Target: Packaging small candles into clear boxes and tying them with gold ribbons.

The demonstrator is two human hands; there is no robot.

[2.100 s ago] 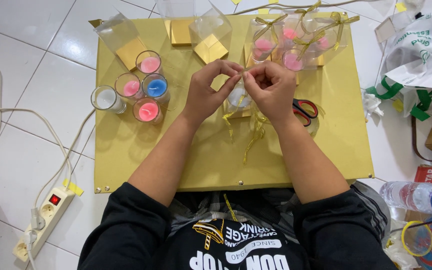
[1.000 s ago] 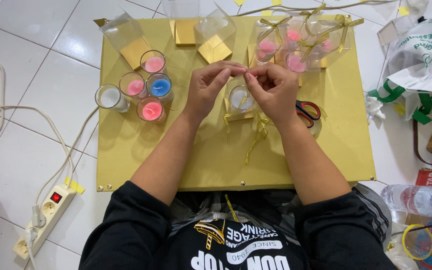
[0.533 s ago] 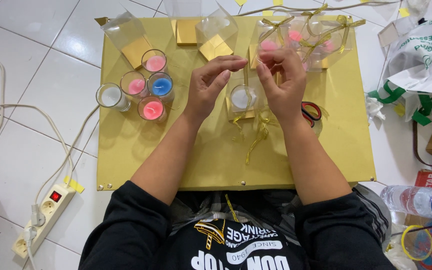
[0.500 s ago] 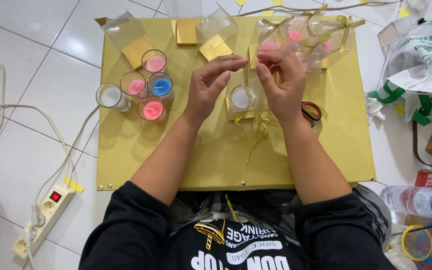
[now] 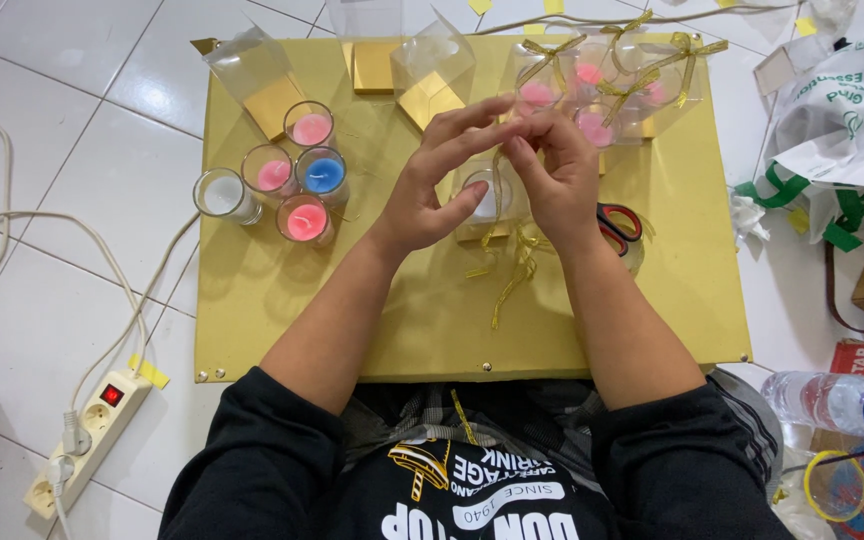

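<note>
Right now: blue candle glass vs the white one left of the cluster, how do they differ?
The blue candle glass holds blue wax; the white candle glass holds white wax. The blue one stands on the gold board, packed among three pink candle glasses; the white one stands at the board's left edge, a little apart from them. Both are small, clear, upright, unwrapped, and away from both hands.

We saw clear boxes with gold bases (image 5: 252,75) at the gold surface's (image 5: 282,300) far edge, ribbon-tied boxes (image 5: 607,75) beside them, a white-and-green bag (image 5: 842,110) right.
</note>
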